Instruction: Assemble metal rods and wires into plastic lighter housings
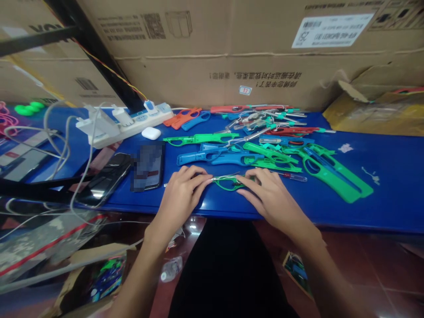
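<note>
Low over the front of the blue table, my two hands hold a green stick-lighter casing (227,184) with a trigger loop and a thin white wire along its top. My left hand (185,185) pinches its left end, where a bit of metal shows. My right hand (265,190) is closed round the other end, its fingers hiding much of that part. Just beyond lie blue casing halves (218,155) and green casing halves (271,154). A screwdriver (294,176) with a clear handle lies right of my right hand.
Farther back is a heap of lighter parts with metal tubes (261,121). Two phones (148,167), a white earbud case (151,133) and a power strip (132,126) with cables lie left. Large green casings (334,172) lie right. Cardboard (185,70) walls the back.
</note>
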### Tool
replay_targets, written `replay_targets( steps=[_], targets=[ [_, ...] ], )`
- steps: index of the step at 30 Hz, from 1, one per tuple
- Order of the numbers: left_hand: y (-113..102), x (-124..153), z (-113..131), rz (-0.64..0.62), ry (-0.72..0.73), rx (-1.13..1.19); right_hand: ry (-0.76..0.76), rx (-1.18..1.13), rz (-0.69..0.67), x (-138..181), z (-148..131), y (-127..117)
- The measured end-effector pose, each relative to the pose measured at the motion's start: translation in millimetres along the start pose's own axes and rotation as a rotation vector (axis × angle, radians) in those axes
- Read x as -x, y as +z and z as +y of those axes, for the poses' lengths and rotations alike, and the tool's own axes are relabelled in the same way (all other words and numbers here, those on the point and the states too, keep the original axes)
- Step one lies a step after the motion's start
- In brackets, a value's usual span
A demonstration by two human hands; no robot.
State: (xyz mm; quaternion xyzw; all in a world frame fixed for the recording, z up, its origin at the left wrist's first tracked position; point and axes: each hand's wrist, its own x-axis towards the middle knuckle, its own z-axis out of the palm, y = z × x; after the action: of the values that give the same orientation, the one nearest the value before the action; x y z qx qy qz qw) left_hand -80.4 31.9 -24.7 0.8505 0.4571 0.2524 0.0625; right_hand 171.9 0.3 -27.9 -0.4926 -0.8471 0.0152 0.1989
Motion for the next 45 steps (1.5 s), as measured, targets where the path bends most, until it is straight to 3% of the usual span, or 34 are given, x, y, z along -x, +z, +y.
replay_targets(
  steps=[4, 8, 13, 19, 25, 29, 45],
  targets=[
    [-1.8, 1.3, 3.9, -0.008, 0.052, -0.199, -0.011, 0.004, -0.002, 0.4, 0.0, -0.1],
    [-2.5, 3.0, 3.8, 0.0, 0.125, -0.249, -0.021, 0.016, -0.005, 0.6, -0.1, 0.1],
    [-0.8, 5.9, -1.7, 0.012, 0.204, -0.2, -0.034, 0.001, 0.028, 0.6, 0.8, 2.5],
    [2.0, 6.6, -5.4, 0.019, 0.173, -0.092, -0.031, -0.029, 0.037, 1.6, 3.5, 3.5],
    [0.6, 1.3, -4.9, -0.121, 0.147, 0.049, 0.0, -0.077, -0.001, -0.5, 4.3, 2.2],
    [4.7, -4.6, -1.3, -0.132, 0.11, 0.114, 0.001, -0.072, -0.003, 0.0, 4.0, 2.0],
    [5.9, -5.4, 4.2, -0.115, 0.192, 0.07, 0.011, -0.07, -0.001, 1.2, 2.2, 2.7]
  ],
)
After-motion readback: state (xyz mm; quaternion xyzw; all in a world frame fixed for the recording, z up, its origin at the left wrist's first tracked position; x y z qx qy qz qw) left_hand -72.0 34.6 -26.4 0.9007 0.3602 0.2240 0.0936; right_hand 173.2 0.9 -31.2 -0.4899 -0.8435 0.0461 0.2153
